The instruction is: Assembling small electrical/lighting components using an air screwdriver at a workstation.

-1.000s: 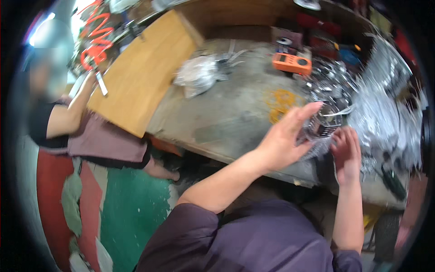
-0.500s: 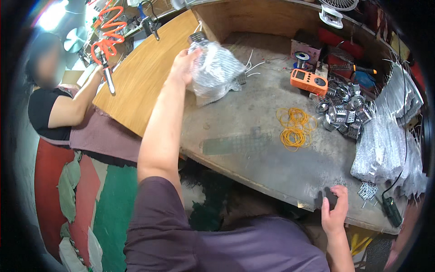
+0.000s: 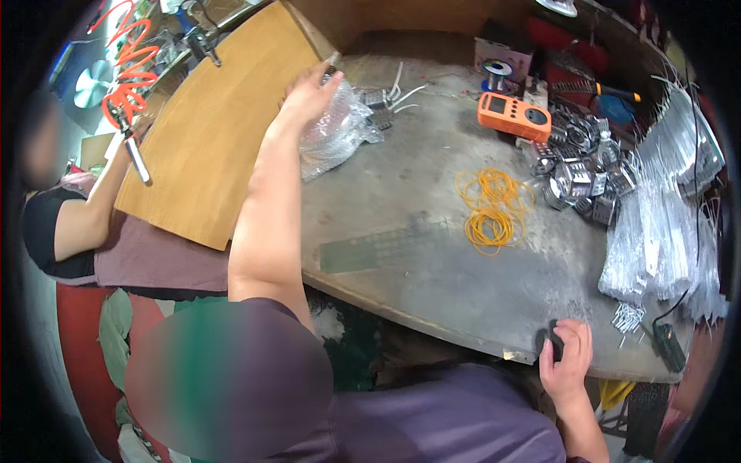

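My left hand reaches to the far left of the grey bench, its fingers curled over the upper end of a bubble-wrapped bundle. Dark metal shows by the fingertips, and white wires stick out at the bundle's right; the wrap hides the rest. By the bench's front edge, my right hand holds nothing. Its fingers are loosely bent, with the thumb apart. A pile of small silver screws lies to its right.
Yellow rubber bands lie mid-bench. Behind them are an orange meter, a wire spool and heaped metal coil parts. Bubble-wrapped pieces are stacked at right. A wooden board stands left, near a co-worker's arm.
My left hand has lowered the bubble-wrapped bundle onto the bench, and its fingers now lie over the top end. My right hand has stayed near the front edge. The whole view has shifted slightly.
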Demonstrator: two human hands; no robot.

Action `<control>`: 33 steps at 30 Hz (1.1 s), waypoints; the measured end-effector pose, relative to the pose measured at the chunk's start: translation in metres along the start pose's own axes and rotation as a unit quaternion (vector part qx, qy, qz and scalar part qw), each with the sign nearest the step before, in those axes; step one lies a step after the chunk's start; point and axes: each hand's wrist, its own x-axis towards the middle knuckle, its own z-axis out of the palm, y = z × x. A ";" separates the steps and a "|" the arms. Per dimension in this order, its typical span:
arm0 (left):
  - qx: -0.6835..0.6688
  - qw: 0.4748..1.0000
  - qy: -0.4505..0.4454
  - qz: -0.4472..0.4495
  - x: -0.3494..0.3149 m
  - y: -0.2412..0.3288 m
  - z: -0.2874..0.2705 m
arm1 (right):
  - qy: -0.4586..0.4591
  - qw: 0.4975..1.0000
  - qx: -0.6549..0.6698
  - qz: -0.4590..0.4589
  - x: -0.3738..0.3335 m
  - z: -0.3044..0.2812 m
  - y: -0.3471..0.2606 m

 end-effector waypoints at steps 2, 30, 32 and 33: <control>0.105 0.992 -0.075 -0.005 -0.003 -0.015 0.024 | 0.013 1.000 -0.003 -0.005 0.001 0.004 0.002; -0.111 0.944 -0.141 0.278 -0.274 0.204 0.029 | 0.121 0.864 -0.052 0.486 0.047 -0.188 0.246; -0.120 0.937 -0.148 0.293 -0.275 0.206 0.030 | 0.141 0.865 -0.046 0.480 0.054 -0.184 0.238; -0.126 0.940 -0.157 0.275 -0.275 0.206 0.029 | 0.151 0.862 -0.082 0.477 0.058 -0.181 0.236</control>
